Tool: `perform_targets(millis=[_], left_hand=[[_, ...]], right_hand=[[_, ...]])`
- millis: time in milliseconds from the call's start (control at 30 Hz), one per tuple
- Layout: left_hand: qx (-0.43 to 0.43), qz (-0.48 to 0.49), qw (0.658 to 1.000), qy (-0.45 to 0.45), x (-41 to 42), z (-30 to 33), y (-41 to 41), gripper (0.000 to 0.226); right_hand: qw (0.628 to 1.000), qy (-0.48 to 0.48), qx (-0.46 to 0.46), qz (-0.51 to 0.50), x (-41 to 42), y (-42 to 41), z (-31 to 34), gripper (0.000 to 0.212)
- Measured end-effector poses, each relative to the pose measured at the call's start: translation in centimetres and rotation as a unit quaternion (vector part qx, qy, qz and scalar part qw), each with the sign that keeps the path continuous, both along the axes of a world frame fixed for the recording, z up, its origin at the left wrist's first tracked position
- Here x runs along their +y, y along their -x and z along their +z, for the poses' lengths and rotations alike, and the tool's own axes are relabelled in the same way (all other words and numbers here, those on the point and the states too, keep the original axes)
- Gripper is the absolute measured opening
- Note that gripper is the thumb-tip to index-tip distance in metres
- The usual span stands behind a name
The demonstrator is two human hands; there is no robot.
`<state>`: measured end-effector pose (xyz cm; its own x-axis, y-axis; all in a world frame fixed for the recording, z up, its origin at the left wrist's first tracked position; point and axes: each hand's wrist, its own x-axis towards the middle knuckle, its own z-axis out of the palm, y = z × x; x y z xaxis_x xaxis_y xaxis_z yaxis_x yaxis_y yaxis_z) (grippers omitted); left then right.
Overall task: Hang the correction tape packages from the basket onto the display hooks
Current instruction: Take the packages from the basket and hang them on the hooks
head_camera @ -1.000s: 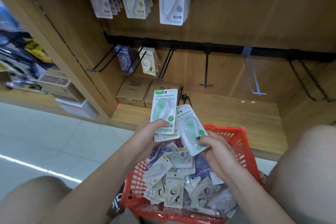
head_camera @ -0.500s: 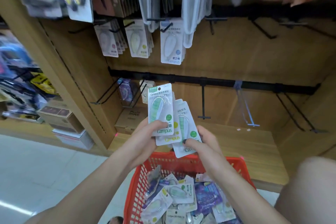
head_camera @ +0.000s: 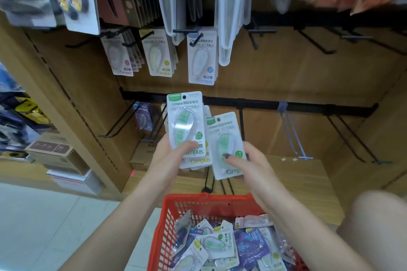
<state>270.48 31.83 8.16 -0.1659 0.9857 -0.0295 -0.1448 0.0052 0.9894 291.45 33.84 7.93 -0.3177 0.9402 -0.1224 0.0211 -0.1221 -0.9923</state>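
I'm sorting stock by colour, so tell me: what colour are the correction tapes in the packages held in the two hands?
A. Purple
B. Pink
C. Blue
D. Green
D: the stack gripped by the left hand and the single package pinched by the right hand both show green tape and green dots; the purple packs lie in the basket.

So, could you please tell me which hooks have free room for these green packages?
Free: the bare black hook right of the held packages, the blue hook, and the black ones further right. Crowded: the upper hooks with pink, yellow and blue packages.
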Motion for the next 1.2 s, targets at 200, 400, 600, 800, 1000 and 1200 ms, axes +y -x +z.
perform_targets(millis=[200, 400, 600, 800, 1000, 1200], left_hand=[[0.049, 0.005, 0.999, -0.007, 0.9, 0.2, 0.5, 0.058], [0.082, -0.017, 0.997, -0.005, 1.3, 0.0, -0.5, 0.046], [0.102, -0.017, 0.995, -0.002, 2.2, -0.2, -0.5, 0.046], [0.110, -0.008, 0.994, -0.004, 2.8, 0.0, -0.3, 0.049], [0.102, -0.012, 0.995, -0.010, 3.1, 0.3, -0.4, 0.058], [0.083, -0.015, 0.996, -0.016, 3.3, 0.6, -0.2, 0.063]], right_hand=[[0.986, -0.085, 0.121, -0.071, 2.3, -2.4, 4.1, 0.032], [0.982, -0.126, 0.128, -0.061, 4.4, -2.0, 8.2, 0.029], [0.982, -0.103, 0.119, -0.104, 5.6, -0.7, 8.8, 0.023], [0.980, -0.092, 0.092, -0.149, 9.0, 0.7, 8.8, 0.014], [0.977, -0.026, 0.080, -0.197, 17.3, 1.5, 9.5, 0.016], [0.981, 0.046, 0.083, -0.168, 21.2, 1.2, 9.6, 0.071]])
